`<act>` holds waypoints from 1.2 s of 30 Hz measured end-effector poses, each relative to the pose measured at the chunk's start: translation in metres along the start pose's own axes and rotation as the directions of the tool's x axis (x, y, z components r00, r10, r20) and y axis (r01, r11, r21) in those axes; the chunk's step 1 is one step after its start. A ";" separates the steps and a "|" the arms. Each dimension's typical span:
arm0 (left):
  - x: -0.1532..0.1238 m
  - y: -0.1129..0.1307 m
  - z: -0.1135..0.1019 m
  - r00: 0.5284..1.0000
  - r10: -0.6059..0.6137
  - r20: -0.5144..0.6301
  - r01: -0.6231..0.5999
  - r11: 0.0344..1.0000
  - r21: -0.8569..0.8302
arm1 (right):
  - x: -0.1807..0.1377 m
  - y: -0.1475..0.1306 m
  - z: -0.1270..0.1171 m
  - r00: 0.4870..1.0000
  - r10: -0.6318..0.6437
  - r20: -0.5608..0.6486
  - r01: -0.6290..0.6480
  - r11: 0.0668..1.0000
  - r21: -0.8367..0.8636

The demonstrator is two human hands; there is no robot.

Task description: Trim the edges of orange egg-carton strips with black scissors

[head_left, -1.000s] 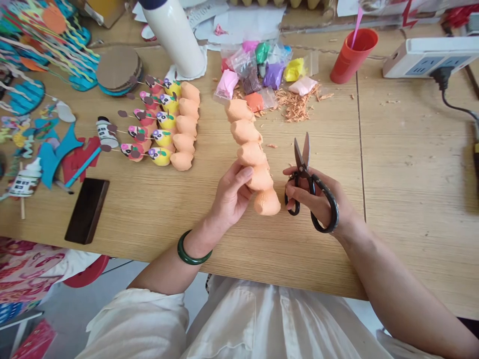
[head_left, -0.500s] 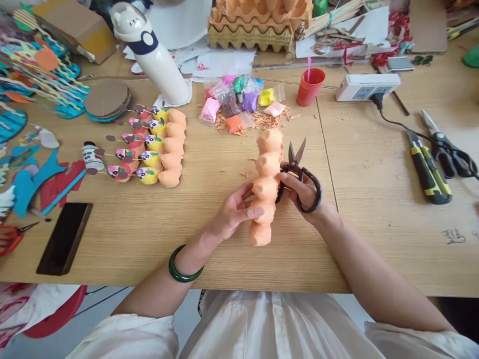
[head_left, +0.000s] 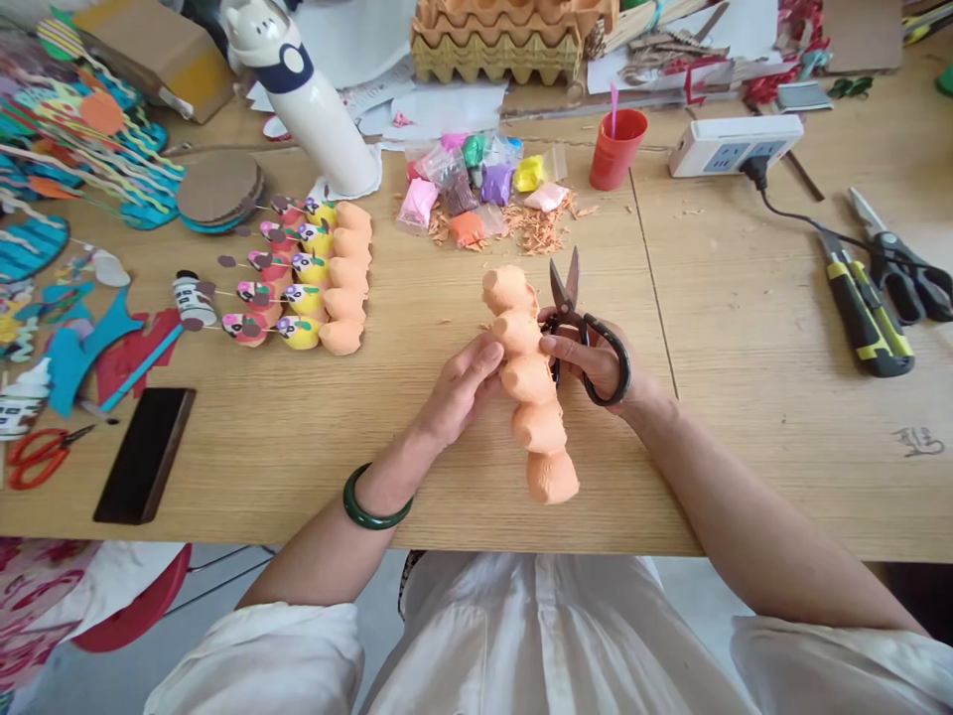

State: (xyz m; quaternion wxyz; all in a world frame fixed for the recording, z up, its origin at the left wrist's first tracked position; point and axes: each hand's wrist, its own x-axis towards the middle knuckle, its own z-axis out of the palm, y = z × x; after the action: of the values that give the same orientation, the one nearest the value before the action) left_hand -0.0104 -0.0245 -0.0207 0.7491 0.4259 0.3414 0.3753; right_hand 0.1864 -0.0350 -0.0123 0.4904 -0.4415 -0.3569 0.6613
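Observation:
My left hand (head_left: 456, 389) grips the middle of an orange strip of egg-carton cups (head_left: 530, 387), held above the wooden table (head_left: 745, 397) with its near end towards me. My right hand (head_left: 596, 362) touches the strip from the right and holds black scissors (head_left: 577, 318), fingers through the loops, blades slightly apart and pointing away from me.
Left of the strip lie painted carton figures (head_left: 302, 288) beside a plain orange strip (head_left: 346, 278). Behind are clay bags (head_left: 476, 184), orange shavings, a red cup (head_left: 616, 149), a white bottle (head_left: 305, 94), egg trays, a power strip (head_left: 734, 144). A knife (head_left: 868, 308) and scissors (head_left: 904, 263) lie right; a phone (head_left: 145, 455) left.
The orange strip swung its near end rightward and towards me. My right hand with the scissors closed in against the strip. The view pulled back over the past second.

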 end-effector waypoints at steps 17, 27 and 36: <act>0.003 0.005 -0.005 0.969 0.105 -0.225 -0.126 0.989 -0.081 | -0.016 -0.012 0.010 0.998 -0.059 -0.006 0.056 0.975 -0.215; 0.005 0.022 -0.014 0.923 0.198 -0.331 -0.219 0.975 -0.028 | -0.029 -0.031 0.006 0.982 0.056 0.178 0.066 0.789 -0.610; 0.004 0.019 -0.012 0.907 0.244 -0.343 -0.240 0.969 0.054 | -0.030 -0.022 0.008 0.973 0.146 0.178 0.006 0.757 -0.654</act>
State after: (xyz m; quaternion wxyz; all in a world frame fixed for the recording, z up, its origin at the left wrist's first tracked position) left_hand -0.0240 -0.0099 -0.0092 0.6225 0.3963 0.4146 0.5324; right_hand 0.1904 -0.0583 0.0174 0.2395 -0.5220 -0.5986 0.5585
